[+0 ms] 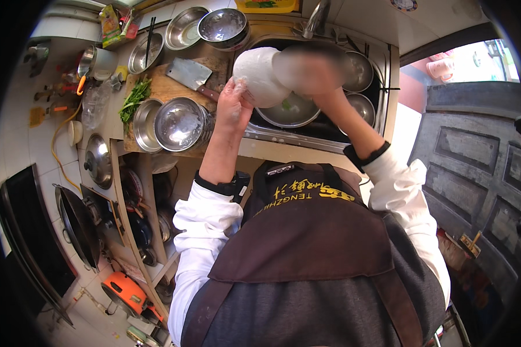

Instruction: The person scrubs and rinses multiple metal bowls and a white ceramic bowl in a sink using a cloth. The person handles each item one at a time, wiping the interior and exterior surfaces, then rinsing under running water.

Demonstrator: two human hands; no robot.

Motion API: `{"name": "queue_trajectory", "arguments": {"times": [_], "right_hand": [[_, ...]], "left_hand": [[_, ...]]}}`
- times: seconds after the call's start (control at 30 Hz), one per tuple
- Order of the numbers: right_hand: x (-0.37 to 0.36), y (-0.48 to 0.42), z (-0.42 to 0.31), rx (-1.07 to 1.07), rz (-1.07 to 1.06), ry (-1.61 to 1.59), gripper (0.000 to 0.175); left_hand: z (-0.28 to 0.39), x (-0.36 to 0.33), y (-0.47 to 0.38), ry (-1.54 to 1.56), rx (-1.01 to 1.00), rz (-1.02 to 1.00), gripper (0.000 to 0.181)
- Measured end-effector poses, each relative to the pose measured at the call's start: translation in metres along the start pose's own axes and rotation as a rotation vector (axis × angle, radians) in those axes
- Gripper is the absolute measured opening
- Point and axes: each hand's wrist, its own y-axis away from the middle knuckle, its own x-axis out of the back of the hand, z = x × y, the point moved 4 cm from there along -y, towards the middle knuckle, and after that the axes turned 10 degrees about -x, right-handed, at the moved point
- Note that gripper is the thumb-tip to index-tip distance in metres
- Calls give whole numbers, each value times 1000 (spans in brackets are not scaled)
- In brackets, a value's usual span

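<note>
My left hand (237, 103) grips the rim of a white bowl (258, 71) above the sink, with wet suds on the fingers. Close to the bowl's right side is my right hand (323, 80). A blur covers its fingers and a pale shape beside them, so what it holds is unclear. Beneath both hands, a large metal basin (288, 116) sits in the dark sink (330, 126), with a bit of green leaf in it. Two smaller metal bowls, an upper one (359, 69) and a lower one (361, 110), stand at the sink's right side.
A cleaver (189, 73) and leafy greens (135, 97) lie on a wooden cutting board (160, 84). Stacked metal bowls (180, 123) stand at its front edge. Behind are a metal basin (184, 30), a dark-sided bowl (222, 27) and the faucet (314, 21). A dark panelled door (466, 143) stands right.
</note>
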Motion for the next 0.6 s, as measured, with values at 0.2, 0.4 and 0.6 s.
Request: {"name": "queue_trajectory", "arguments": {"times": [0.2,0.4,0.6], "right_hand": [[-19,35,-14,219,-72,-36,35],[-24,-30,43,229,-80,92,31],[-17,8,50,-227,-139,-277,35]], "left_hand": [[2,0,-2,-401,-98,-63,28],[-2,1,2,-190,22,-143,27],[-1,9,-6,175,70,90,29]]}}
